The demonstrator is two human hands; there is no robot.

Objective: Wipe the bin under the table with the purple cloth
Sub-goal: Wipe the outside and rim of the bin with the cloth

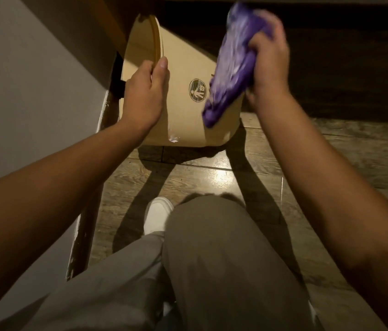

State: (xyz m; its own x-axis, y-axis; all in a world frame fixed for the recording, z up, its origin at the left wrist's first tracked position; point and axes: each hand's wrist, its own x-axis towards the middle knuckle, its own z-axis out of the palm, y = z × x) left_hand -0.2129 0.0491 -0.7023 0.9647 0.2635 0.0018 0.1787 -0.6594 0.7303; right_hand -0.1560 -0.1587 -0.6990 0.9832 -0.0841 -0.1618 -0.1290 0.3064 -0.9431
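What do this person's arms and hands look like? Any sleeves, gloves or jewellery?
Both forearms are bare to the frame's edge. The left hand and right hand wear no gloves, and no rings, watch or bracelet show. A bit of pale fabric at the far lower right may be a sleeve; too little shows to tell.

Beige round bin (183, 115) with circular sticker, tipped on the floor — bunched purple cloth (233, 65) against its side.

- Left hand (144, 96): arm stretched forward, fingers curled over a rim with the thumb lying up along its outer face.
- Right hand (268, 60): raised higher than the left, fist closed round a bunched cloth (blurred, so finger detail is lost), forearm angled up from the lower right.
- Both forearms bare.
- One knee bent up between the arms.
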